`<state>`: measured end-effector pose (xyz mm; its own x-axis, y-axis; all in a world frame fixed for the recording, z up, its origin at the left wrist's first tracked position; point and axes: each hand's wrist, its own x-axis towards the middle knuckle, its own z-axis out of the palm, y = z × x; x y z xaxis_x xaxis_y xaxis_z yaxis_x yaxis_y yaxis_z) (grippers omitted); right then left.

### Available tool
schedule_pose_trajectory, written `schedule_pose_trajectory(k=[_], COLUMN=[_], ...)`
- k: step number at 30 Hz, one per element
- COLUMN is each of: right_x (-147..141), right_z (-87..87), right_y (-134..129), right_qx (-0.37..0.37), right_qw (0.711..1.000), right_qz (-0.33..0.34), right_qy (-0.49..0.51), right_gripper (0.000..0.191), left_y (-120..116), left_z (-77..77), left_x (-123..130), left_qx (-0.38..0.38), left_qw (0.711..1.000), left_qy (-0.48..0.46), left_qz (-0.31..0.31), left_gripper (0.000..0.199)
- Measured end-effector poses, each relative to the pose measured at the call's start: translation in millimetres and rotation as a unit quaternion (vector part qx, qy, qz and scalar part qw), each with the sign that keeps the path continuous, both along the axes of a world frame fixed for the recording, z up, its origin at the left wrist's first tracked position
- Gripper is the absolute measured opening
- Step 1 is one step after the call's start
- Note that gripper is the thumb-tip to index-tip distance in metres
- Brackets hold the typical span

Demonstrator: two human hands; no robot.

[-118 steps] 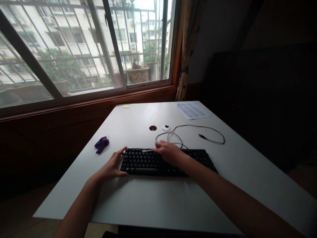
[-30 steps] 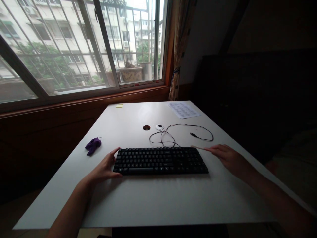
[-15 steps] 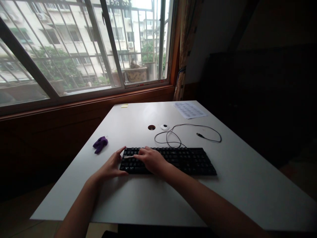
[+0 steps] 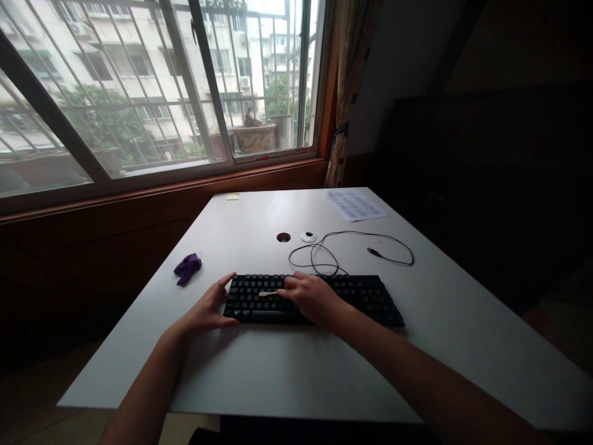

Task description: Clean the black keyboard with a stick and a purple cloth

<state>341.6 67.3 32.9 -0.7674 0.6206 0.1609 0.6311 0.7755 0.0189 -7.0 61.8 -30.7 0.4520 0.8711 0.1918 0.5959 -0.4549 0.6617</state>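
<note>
A black keyboard lies flat on the white table. My left hand grips its left end, with the thumb at the near edge and fingers at the far edge. Over the middle of the keys, my right hand is closed on a thin white stick with a thicker tip, which looks like a cotton swab. The tip points left and rests on or just above the letter keys; contact is too small to tell. The right hand hides several keys beneath it.
Behind the keyboard its black cable lies in loops, ending in a USB plug. A purple cloth sits at left. Farther back are a round table hole, a white cap, printed sheets and a yellow note.
My right hand has slid to the right along the keys, carrying the cotton swab with it. My left hand keeps its hold on the keyboard's left end.
</note>
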Motion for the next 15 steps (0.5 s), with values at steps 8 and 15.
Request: schedule_pose_trajectory(k=[8,15], right_x=[99,184], right_z=[-1.7,-2.5], right_y=[-12,-26], right_qx=[0.024,-0.013], right_qw=[0.998,0.993], right_qz=[-0.041,-0.117], right_qy=[-0.035,-0.017], right_gripper=[0.055,0.063], left_y=[1,2], left_z=[-0.2,-3.1], left_x=[0,-4], left_qx=[-0.015,0.001], left_qw=[1.0,1.0], left_qy=[-0.008,0.008], left_qz=[0.003,0.001], left_gripper=[0.111,0.109])
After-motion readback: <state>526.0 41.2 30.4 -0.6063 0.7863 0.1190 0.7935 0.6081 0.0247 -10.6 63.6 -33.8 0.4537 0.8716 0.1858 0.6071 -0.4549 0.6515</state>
